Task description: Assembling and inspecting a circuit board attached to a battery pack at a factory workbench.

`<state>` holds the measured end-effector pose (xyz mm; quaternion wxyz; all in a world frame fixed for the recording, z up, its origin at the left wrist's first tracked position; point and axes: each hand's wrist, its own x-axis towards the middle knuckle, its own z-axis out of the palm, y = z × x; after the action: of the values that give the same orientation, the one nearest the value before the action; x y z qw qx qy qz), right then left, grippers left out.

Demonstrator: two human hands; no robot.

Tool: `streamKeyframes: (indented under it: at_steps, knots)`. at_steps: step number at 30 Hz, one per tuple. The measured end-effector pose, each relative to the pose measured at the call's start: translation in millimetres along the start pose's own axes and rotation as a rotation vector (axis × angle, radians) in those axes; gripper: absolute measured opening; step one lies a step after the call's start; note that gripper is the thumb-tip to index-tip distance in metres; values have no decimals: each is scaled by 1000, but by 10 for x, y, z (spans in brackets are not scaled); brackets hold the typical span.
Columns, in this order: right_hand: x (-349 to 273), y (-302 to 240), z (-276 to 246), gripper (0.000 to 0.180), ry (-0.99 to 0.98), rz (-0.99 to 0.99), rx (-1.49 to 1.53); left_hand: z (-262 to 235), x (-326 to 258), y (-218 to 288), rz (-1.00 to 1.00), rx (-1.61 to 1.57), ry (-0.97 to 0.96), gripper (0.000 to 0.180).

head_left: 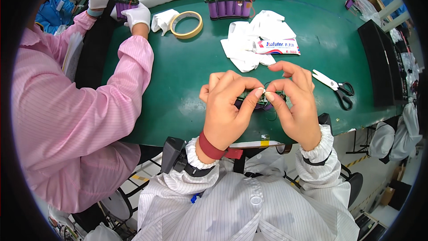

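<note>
On the green table in front of me lies a battery pack (262,102) with purple cells and a green circuit board on top, partly covered by my fingers. Over its board, my left hand (229,105) pinches a small white piece (264,91), too small to name surely, between thumb and forefinger. My right hand (294,102) meets it from the other side, thumb and forefinger closed at the same piece, its other fingers curled loosely above. Thin dark wires loop out beside the right fingertips.
Beyond my hands lie white gloves (243,44), a white glue tube (278,47), a roll of yellowish tape (186,24) and another purple battery pack (229,6). Scissors (336,87) rest at the right, near a black bin (379,64). A pink-sleeved co-worker (89,93) handles a pack at left.
</note>
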<state>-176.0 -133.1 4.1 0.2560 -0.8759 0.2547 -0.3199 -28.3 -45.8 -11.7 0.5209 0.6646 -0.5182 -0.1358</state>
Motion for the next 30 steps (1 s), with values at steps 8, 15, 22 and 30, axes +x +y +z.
streamKeyframes:
  at_steps: [8, 15, 22, 30]
  knots:
    - [-96, -58, 165, 7, 145, 108, 52, 17, -10, 10, 2, 30, 12, 7]
    - [-108, -81, 207, 11, 215, 51, -51, -20, -10, -11, 28, 15, -41, 6]
    - [-137, -187, 151, 11, 219, 67, -214, -29, -21, -24, 17, 39, -45, 3]
    - [25, -222, -71, 13, 40, -15, -268, -57, 12, -1, 93, 99, -59, 10]
